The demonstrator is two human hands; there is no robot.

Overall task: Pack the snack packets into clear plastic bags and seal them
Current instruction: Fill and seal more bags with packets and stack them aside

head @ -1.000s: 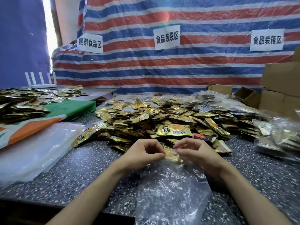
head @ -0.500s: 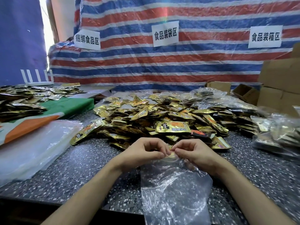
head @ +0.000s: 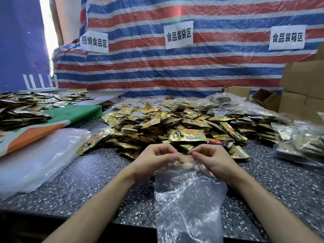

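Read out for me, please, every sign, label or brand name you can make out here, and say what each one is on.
"捆绑食品区": left white paper sign on the striped tarp.
"食品装袋区": middle white paper sign, same tarp.
"食品装箱区": right white paper sign, same tarp.
Gold snack packets: they carry print, but it is too blurred to read.

The left hand (head: 154, 158) and the right hand (head: 213, 159) both pinch the top edge of a crinkly clear bag (head: 189, 199) over the speckled table (head: 91, 181). A big pile of gold snack packets (head: 175, 123) lies just behind the hands. A stack of flat bags (head: 35, 162) lies at the left.
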